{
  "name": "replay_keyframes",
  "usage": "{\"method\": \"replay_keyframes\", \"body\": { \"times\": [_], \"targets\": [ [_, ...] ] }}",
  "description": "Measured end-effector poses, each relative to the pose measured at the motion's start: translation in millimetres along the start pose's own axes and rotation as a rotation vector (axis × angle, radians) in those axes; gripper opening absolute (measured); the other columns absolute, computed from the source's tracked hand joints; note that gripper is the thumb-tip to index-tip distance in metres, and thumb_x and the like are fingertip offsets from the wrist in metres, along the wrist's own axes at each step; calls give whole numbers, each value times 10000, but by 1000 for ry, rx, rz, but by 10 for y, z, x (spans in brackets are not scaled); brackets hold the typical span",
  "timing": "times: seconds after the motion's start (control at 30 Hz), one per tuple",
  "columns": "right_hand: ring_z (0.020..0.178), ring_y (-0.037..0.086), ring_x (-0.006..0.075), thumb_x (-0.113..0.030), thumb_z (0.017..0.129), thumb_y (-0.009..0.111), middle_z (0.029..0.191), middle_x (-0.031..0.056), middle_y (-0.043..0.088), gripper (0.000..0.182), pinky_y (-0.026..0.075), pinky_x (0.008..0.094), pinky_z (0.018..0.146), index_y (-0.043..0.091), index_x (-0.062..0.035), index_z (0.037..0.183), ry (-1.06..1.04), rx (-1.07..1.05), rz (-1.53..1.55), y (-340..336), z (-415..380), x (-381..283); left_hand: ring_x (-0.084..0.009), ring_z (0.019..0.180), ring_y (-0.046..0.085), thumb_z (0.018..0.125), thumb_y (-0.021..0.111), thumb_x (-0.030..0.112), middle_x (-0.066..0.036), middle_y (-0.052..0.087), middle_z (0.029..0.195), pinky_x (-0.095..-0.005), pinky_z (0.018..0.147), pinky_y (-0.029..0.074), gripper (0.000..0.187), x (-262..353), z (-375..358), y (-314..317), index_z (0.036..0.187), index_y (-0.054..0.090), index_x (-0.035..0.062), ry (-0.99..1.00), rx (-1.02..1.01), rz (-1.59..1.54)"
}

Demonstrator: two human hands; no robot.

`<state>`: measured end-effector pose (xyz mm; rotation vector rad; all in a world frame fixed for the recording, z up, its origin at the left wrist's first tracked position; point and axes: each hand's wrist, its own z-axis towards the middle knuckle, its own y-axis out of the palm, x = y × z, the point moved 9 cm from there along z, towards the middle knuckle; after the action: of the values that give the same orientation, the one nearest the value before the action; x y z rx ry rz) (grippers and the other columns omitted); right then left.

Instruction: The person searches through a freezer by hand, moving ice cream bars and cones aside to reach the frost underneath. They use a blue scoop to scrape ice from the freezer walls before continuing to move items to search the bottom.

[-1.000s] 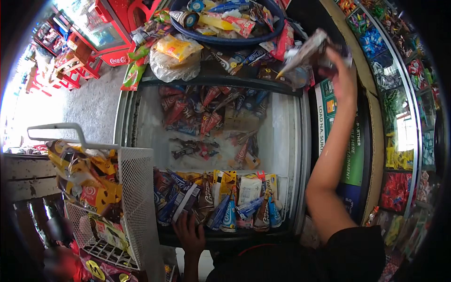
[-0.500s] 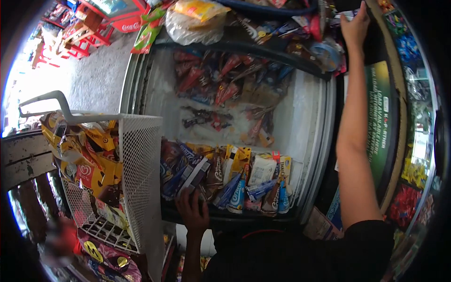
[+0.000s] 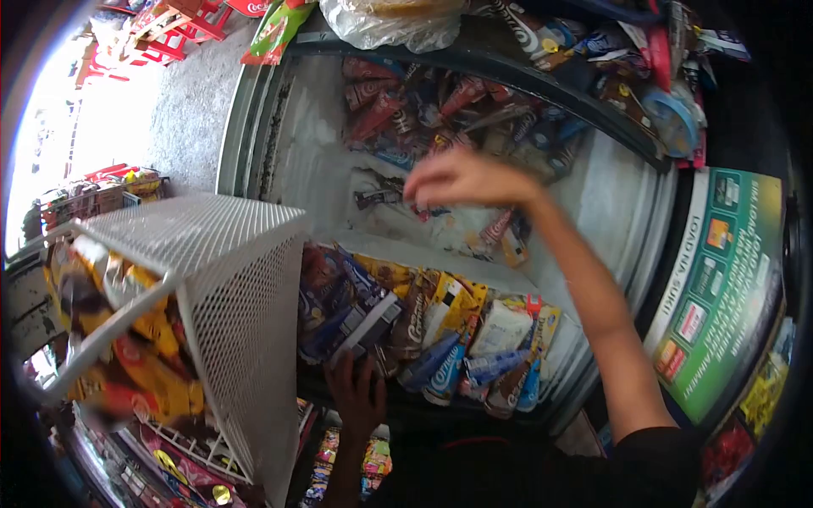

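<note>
My right hand (image 3: 453, 179) hovers over the inside of the chest freezer (image 3: 614, 212), its fingers loosely curved and apart with nothing visible in them. Below and beyond it, red-wrapped ice cream cones (image 3: 373, 114) lie in a jumble on the frosty floor. My left hand (image 3: 356, 389) rests with spread fingers at the freezer's near edge, touching or just beside a blue-and-white ice cream wrapper (image 3: 368, 322). Wrapped cones and bars fill the near compartment, among them a blue Cornetto cone (image 3: 445, 372) and a white packet (image 3: 501, 330).
A white mesh basket (image 3: 246, 322) holding yellow ice cream packs (image 3: 127, 356) stands at the left. Along the far rim lie a clear plastic bag (image 3: 394, 25) and more wrapped ice creams. A green sign box (image 3: 720, 288) stands at the right.
My right hand has come from the items beyond the far right rim back over the freezer's inside. The view has shifted, and my left hand stays at the near edge.
</note>
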<state>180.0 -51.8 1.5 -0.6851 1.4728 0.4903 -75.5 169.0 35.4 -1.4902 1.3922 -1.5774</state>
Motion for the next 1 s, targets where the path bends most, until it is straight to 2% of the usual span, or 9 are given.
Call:
{"method": "replay_keyframes", "body": {
  "times": [0.13,0.23,0.43,0.53,0.63,0.77,0.87,0.93,1.0],
  "targets": [
    [970,582,304,-135,787,540,972,132,620,266,458,409,794,607,-38,1026,570,-653,-875,1090,22,2779,-374,1226,376,848,528,250,-210,360,1331,-611,1023,210,397,2,1,18,1211,513,90,31,3,55],
    [1140,500,320,-181,833,518,1293,160,473,420,424,475,890,513,-28,1224,570,-381,-887,1263,262,3724,-377,1214,394,840,531,271,-208,364,1334,-608,1033,199,395,-59,-41,94,1193,531,95,-22,-31,34],
    [1084,530,304,-181,854,488,1210,167,498,422,479,445,800,435,-92,1263,12,32,-991,1332,910,3192,-380,1209,402,845,512,347,-203,402,1298,-614,1037,190,402,-130,-82,187,1160,562,103,-105,-153,98],
    [1101,523,307,-145,858,454,1131,160,562,299,401,446,927,545,-76,1134,565,125,-573,1142,919,3598,-386,1271,314,909,431,327,-208,352,1344,-633,1026,192,379,-80,-93,213,1196,534,102,-59,-194,99],
    [942,597,324,-122,852,445,1025,143,605,293,429,444,886,552,-73,1120,266,552,-925,1319,901,3800,-387,1273,312,915,414,353,-196,366,1340,-638,1029,188,390,-124,-108,218,1203,531,117,-101,-209,62],
    [876,604,339,-105,838,446,933,122,626,272,437,425,887,575,-71,1075,483,-192,-858,1719,679,4026,-364,1270,326,860,492,368,-178,395,1321,-615,1036,168,404,-136,-168,201,1173,562,123,-91,-164,32],
    [872,593,344,-95,807,486,895,125,622,263,428,447,883,587,-70,1048,479,64,-442,1646,714,4157,-372,1270,322,886,454,381,-179,397,1314,-620,1034,184,407,-107,-123,198,1191,535,123,-104,-166,37],
    [726,593,258,-90,859,508,904,157,577,202,497,412,652,537,-7,1040,672,574,1140,1848,667,4561,-378,1269,321,913,415,392,-185,399,1303,-634,1028,196,412,-99,-111,197,1213,506,125,-122,-194,48],
    [710,583,241,-85,873,493,891,156,568,183,496,380,613,537,-10,1034,324,618,638,1735,948,4770,-374,1257,334,910,420,393,-181,416,1273,-628,1028,206,407,-134,-110,179,1199,503,118,-165,-187,84]
  ]
}}
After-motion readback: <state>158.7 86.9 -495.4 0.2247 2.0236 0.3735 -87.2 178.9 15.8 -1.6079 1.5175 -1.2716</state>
